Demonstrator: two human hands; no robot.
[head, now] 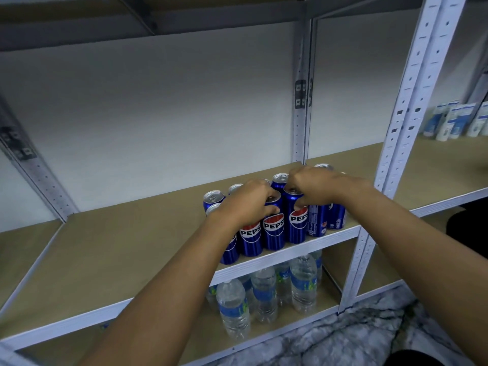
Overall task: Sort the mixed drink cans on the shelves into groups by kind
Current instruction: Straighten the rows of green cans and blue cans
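Note:
Several blue Pepsi cans (273, 228) stand upright in a tight cluster at the right front of the tan middle shelf (118, 249). My left hand (245, 203) grips the top of one front-row Pepsi can from above, thumb across its side. Immediately to the right, my right hand (314, 187) closes over the top of the neighbouring Pepsi can (297, 220). Behind my hands, more can tops (213, 196) show. Two cans (335, 217) at the right end face away, showing their back labels. My forearms hide part of the front row.
Several clear water bottles (233, 307) with blue labels stand on the shelf below. White perforated uprights (401, 122) frame the bay at right. Blue-and-white boxes (454, 120) sit on the neighbouring shelf at far right. The marbled floor (356, 336) lies underneath.

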